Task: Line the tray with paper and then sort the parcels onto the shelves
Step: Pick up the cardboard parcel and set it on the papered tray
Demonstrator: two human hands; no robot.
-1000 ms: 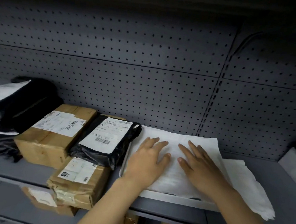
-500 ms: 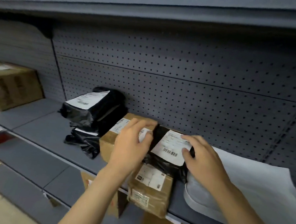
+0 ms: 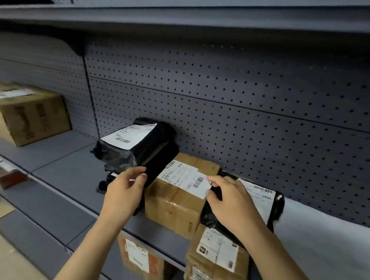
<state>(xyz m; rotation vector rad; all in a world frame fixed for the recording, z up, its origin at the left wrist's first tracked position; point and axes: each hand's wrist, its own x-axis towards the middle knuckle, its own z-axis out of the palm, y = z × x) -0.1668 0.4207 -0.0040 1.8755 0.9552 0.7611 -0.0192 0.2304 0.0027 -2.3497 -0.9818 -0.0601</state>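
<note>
Both forearms were bare, no sleeves reaching the left hand (image 3: 123, 192) or right hand (image 3: 232, 201), fingernails short

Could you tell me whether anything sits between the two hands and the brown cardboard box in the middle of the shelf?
Nothing visible does. The left hand is already at the cardboard box's left side, beside a black parcel, and the right hand reaches its label from the right, resting over another black bag that presses against the box.

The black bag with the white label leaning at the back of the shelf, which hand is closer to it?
Left. The left hand touches the black bag; the right hand is beyond the brown box.
</note>
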